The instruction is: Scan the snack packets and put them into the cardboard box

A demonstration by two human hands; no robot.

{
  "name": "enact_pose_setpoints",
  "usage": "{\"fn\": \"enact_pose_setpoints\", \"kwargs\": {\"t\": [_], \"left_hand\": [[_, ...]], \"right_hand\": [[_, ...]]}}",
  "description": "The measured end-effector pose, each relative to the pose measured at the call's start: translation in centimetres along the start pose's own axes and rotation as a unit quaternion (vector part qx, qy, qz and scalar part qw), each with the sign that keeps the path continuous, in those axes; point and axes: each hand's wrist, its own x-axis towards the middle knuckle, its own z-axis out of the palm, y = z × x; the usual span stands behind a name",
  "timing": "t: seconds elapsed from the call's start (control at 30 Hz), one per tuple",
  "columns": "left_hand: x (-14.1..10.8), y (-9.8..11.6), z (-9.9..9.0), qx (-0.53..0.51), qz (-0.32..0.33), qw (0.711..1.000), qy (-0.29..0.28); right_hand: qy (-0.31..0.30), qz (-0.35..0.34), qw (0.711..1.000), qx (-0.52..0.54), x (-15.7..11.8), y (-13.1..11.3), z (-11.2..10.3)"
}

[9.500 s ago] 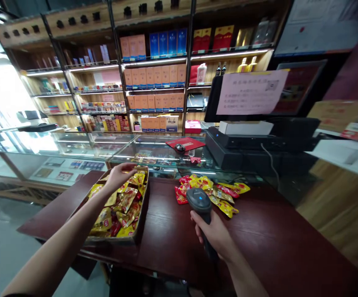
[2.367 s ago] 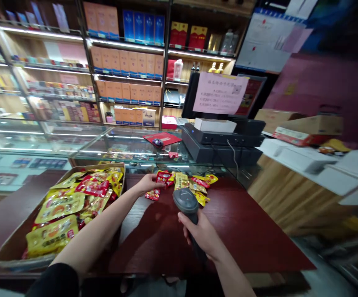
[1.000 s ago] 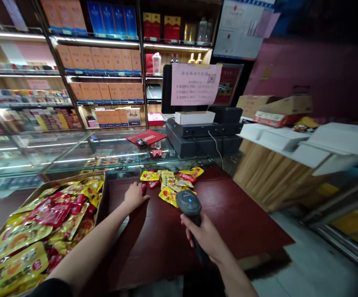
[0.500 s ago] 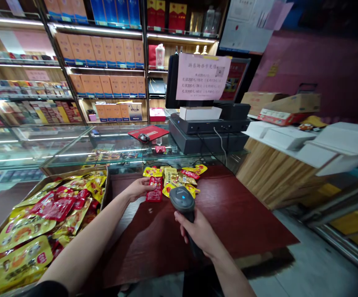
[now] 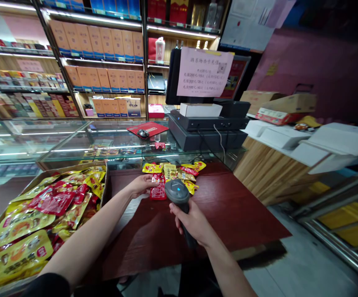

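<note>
My left hand point(image 5: 142, 185) pinches the left edge of a red snack packet point(image 5: 158, 189), which stands tilted over the dark red tabletop. Close to its right, my right hand point(image 5: 189, 218) is wrapped round the handle of a grey-black barcode scanner point(image 5: 178, 192); a small blue light glows on its head. Behind both hands lies a loose pile of yellow, gold and red snack packets point(image 5: 169, 170), partly covered by the scanner and the held packet. Left of my left arm sits an open cardboard box point(image 5: 106, 181) filled with yellow and red snack packets point(image 5: 55, 200).
A glass display counter point(image 5: 117, 140) runs behind the table point(image 5: 228, 206), bearing a mouse point(image 5: 142, 133) on a red mat and a cash register point(image 5: 210, 136). White boxes point(image 5: 286, 138) stand on a wooden cabinet at right. Shelves of boxed goods line the back wall.
The scanner in my right hand has moved slightly left and closer to the red packet. My left hand has shifted the packet a little to the right. The camera view has shifted slightly.
</note>
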Motion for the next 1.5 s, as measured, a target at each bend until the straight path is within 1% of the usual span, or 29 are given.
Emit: {"fn": "enact_pose_setpoints", "kwargs": {"t": [0.3,0.43,0.5,0.67,0.83,0.93,1.0,1.07,1.17,1.2,1.27,1.37,1.47,1.5], "left_hand": [[0.0,-0.3,0.5,0.006,0.004,1.0,-0.025],[0.1,-0.5,0.6,0.022,0.005,1.0,-0.017],[-0.1,-0.3,0.8,0.039,0.005,0.999,-0.015],[-1.0,0.4,1.6,0.09,0.022,0.995,-0.043],[-0.9,0.3,1.5,0.085,0.016,0.995,-0.048],[-0.5,-0.1,1.0,0.064,0.013,0.997,-0.03],[-0.3,-0.1,0.7,0.054,0.017,0.998,-0.004],[-0.3,0.4,0.2,0.048,0.032,0.998,0.024],[-1.2,2.2,-1.2,0.029,0.072,0.993,0.088],[-1.8,3.1,-2.1,0.022,0.094,0.989,0.112],[-3.8,5.2,-4.3,0.026,0.142,0.976,0.162],[-8.4,8.4,-8.7,0.085,0.205,0.946,0.238],[-14.0,10.9,-13.0,0.149,0.248,0.894,0.341],[-15.7,11.4,-14.1,0.164,0.248,0.88,0.37]], "right_hand": [[-0.005,-0.006,1.0,0.011,0.3,0.5,0.5],[-0.009,0.0,1.0,0.012,0.4,0.6,0.6],[-0.007,0.004,1.0,0.012,0.4,0.6,0.6],[-0.001,0.002,1.0,0.006,0.3,0.4,0.7],[-0.004,0.005,1.0,0.0,0.0,0.2,0.7],[-0.004,-0.001,1.0,-0.007,-0.2,0.2,0.6],[-0.003,-0.001,1.0,-0.016,-0.5,0.1,0.5],[-0.006,0.006,1.0,-0.024,-0.7,-0.1,0.3],[-0.019,0.012,0.999,-0.028,-0.8,-0.6,0.5],[-0.024,0.015,0.999,-0.028,-0.8,-0.9,0.7],[-0.038,0.023,0.999,-0.028,-0.6,-1.3,1.3],[-0.07,0.02,0.997,-0.023,-0.2,-1.7,2.8],[-0.099,0.005,0.995,-0.019,0.3,-1.7,4.3],[-0.106,0.0,0.994,-0.02,0.4,-1.7,4.7]]}}
